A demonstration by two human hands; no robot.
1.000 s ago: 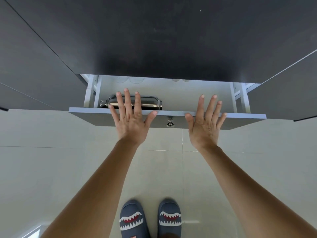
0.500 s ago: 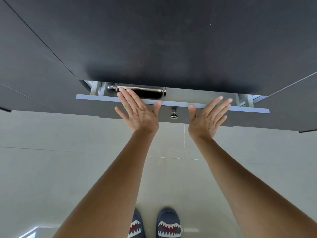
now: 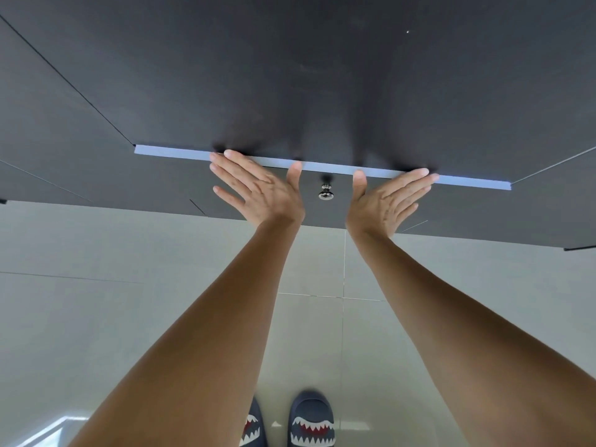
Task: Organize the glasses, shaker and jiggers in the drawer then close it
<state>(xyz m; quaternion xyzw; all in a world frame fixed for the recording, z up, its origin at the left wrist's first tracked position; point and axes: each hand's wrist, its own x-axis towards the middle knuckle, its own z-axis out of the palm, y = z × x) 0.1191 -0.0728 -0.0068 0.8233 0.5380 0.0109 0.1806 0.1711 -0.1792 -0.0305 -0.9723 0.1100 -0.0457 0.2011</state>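
Head view: flat fingers (image 3: 240, 164) touch drawer (image 3: 167, 151) front.

A dark grey table top (image 3: 290, 75) fills the upper half of the frame, matte, with one small bright speck in the upper right. Dark cabinet fronts (image 3: 58, 175) run under it at the left and right edges. Below, the floor (image 3: 96, 253) is of large pale tiles with thin joints, and light reflects in the lower left corner.

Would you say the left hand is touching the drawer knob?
Apart. The head view shows dark drawer front between the left hand and the knob.
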